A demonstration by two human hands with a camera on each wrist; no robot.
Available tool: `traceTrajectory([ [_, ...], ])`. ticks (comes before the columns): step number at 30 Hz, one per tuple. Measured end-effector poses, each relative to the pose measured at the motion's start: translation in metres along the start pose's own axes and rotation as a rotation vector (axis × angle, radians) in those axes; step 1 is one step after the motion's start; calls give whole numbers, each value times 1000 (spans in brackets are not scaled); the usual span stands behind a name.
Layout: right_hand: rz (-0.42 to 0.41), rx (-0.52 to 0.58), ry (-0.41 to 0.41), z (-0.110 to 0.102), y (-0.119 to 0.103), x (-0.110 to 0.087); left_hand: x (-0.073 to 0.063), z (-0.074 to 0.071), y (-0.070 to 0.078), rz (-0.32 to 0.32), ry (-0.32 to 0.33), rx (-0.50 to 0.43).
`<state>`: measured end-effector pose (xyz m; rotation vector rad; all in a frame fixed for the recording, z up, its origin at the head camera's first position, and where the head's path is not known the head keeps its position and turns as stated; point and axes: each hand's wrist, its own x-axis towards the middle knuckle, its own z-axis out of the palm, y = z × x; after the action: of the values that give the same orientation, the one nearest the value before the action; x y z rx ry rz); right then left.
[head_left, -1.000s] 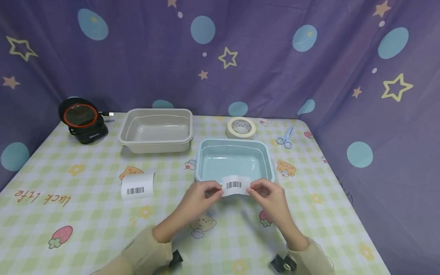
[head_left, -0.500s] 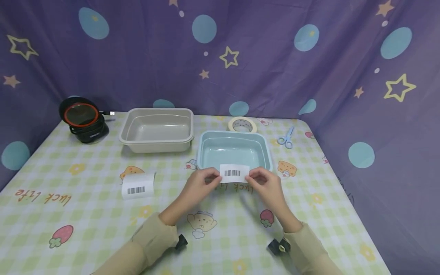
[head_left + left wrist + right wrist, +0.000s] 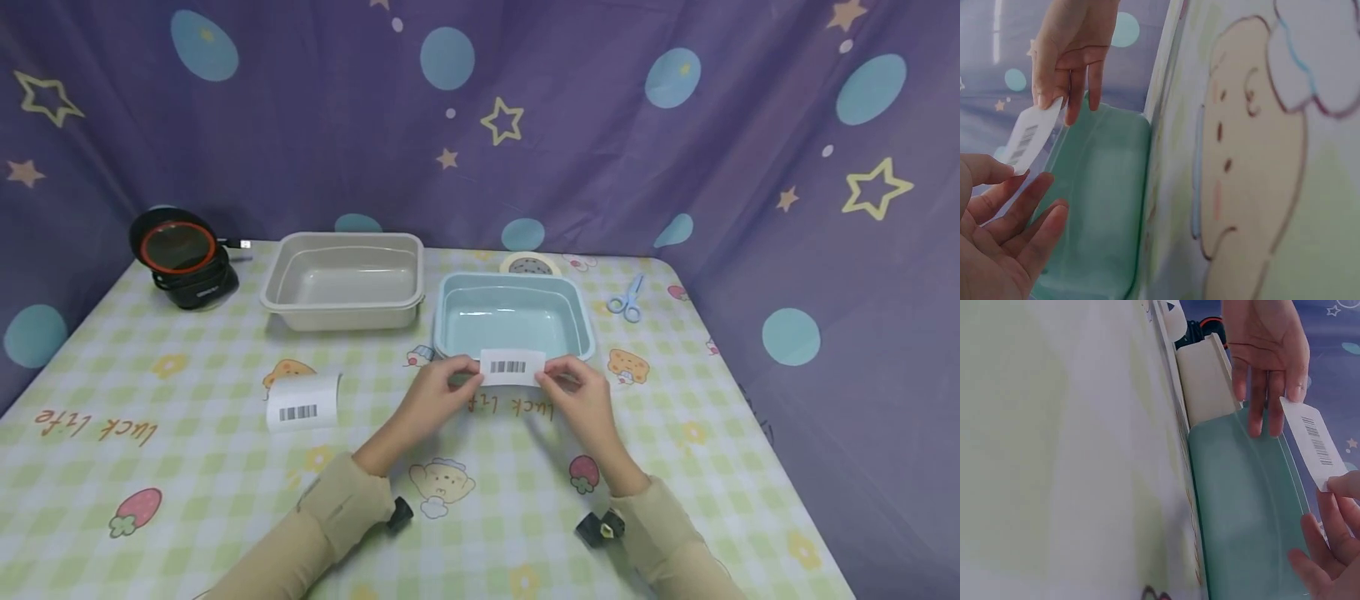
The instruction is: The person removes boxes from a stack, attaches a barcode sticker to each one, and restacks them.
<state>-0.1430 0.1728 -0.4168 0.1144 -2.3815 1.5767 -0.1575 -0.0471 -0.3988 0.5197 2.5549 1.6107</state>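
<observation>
A white barcode label [image 3: 512, 367] is stretched between both hands at the near rim of the light blue plastic bin [image 3: 517, 317]. My left hand [image 3: 437, 398] pinches its left end between thumb and forefinger. At the other end, my right hand [image 3: 583, 398] pinches the right edge the same way. In the left wrist view the label [image 3: 1030, 137] stands tilted beside the bin's near wall [image 3: 1097, 200], and the remaining fingers spread along that wall. The right wrist view shows the barcode side of the label [image 3: 1315, 444] too.
A second, curled barcode label [image 3: 303, 402] lies on the checked tablecloth [image 3: 225, 483] at left. Behind stand a grey bin [image 3: 342, 283] and a black device with an orange ring [image 3: 183, 258]. A tape roll [image 3: 530, 264] sits partly hidden behind the blue bin, with blue scissors [image 3: 626, 300] to the right.
The blue bin has slid away toward the back, now covering more of the tape roll. Both hands have moved forward with the label, which has gone from bowed to nearly flat.
</observation>
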Motion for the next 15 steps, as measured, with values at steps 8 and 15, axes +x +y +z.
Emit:
traceTrajectory([
  [8,73,24,-29,0,2,-2,2,3,-8,28,-11,11],
  [15,117,-22,-137,0,6,-3,1,4,-12,12,-59,94],
])
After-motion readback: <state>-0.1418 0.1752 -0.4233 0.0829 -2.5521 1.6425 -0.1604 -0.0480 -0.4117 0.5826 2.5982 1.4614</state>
